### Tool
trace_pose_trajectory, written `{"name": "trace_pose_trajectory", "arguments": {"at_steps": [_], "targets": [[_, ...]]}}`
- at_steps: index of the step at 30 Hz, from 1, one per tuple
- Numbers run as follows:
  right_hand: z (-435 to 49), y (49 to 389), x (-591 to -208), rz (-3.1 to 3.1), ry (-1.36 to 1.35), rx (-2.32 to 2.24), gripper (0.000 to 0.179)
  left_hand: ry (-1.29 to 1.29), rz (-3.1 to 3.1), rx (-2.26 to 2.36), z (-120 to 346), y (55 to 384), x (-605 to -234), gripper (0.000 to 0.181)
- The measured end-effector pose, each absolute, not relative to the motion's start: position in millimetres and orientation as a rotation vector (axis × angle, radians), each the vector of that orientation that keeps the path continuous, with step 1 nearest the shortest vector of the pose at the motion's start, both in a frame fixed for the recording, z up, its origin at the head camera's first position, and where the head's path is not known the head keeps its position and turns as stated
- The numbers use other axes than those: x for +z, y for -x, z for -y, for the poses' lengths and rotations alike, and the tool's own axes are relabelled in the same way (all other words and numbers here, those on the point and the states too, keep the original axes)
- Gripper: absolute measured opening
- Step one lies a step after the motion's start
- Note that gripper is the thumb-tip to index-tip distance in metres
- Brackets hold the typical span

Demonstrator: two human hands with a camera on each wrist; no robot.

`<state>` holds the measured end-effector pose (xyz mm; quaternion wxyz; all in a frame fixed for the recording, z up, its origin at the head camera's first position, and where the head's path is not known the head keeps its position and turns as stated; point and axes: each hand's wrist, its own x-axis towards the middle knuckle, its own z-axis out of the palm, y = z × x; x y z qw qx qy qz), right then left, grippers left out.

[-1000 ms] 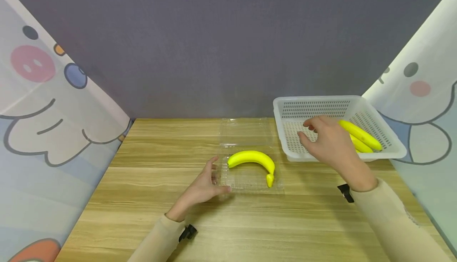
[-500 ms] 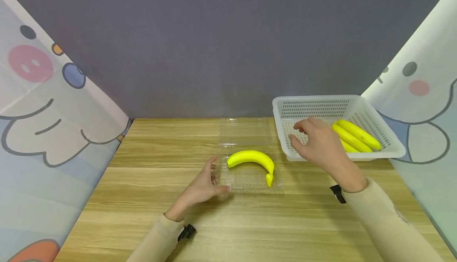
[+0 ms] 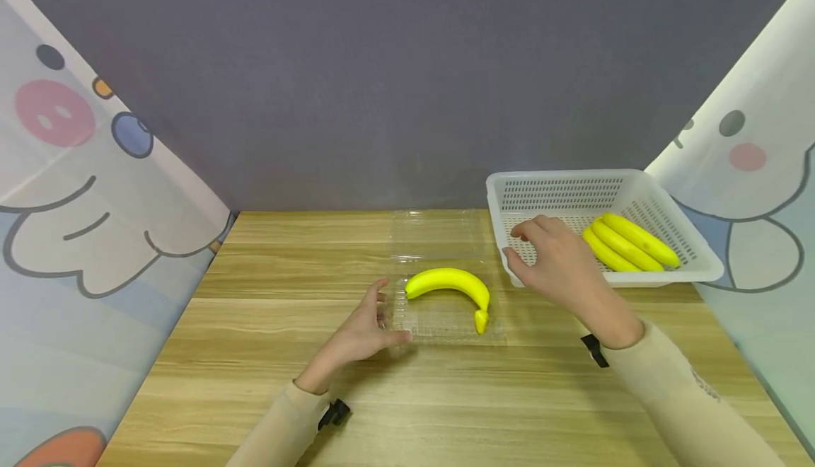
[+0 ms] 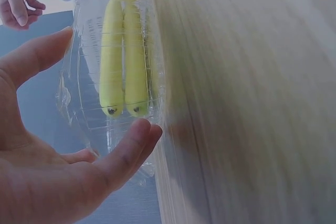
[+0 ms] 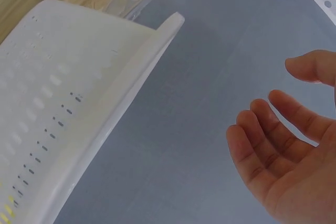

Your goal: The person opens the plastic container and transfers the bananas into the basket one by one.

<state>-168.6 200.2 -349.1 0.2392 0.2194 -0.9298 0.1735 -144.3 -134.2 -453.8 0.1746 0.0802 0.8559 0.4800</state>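
Observation:
A clear plastic clamshell box [image 3: 439, 322] lies unfolded on the table, lid [image 3: 436, 233] laid back. Inside its base is one yellow banana [image 3: 452, 279]; through the wall in the left wrist view, the banana [image 4: 111, 61] shows as two lengths side by side. My left hand [image 3: 359, 329] is spread at the box's left side, thumb by the near corner, fingers against the wall. Above the left part of a white slotted basket [image 3: 560, 175] hovers my right hand [image 3: 557, 262], fingers loosely bent and holding nothing. Both the right wrist view and the head view show it bare of objects.
Several bananas [image 3: 627, 244] lie together at the right end of the basket. A grey wall [image 3: 407, 85] rises behind the wooden table [image 3: 280, 262]. Cartoon-printed panels [image 3: 95, 191] stand on both sides.
My right hand has drifted left over the basket, uncovering more of the bananas there. My left hand, the box and its banana have stayed put.

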Motion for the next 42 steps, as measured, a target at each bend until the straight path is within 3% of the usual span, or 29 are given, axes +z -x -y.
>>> {"name": "trace_pose_trajectory", "arguments": {"at_steps": [42], "targets": [[-146.7,170.5,-364.4,2.63,-0.741,0.61,0.024,-0.229,-2.406,1.381,133.8,144.4,-451.4,0.116]]}}
